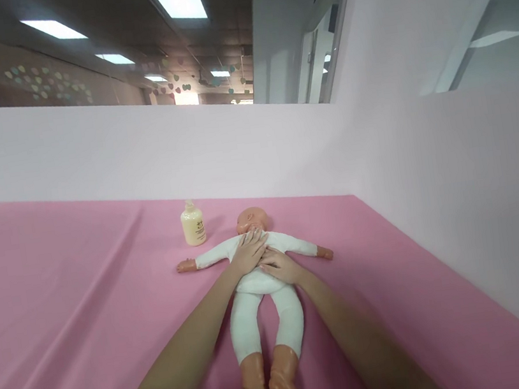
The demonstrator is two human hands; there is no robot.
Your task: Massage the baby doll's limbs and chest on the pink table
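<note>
A baby doll (266,322) in a white suit lies on its back on the pink sheet (62,299), arms spread, feet toward me. My left hand (249,251) rests flat on the doll's chest, fingers pointing toward its chin. My right hand (280,266) lies flat on the doll's belly, just below and partly under the left hand's fingers. Neither hand grips anything. A small cream bottle (193,225) stands upright to the left of the doll's head, apart from both hands.
The pink sheet covers a wide surface with folds on the left. A pale wall (234,153) borders it at the back and another (459,211) runs along the right side. Windows above show a ceiling with lights.
</note>
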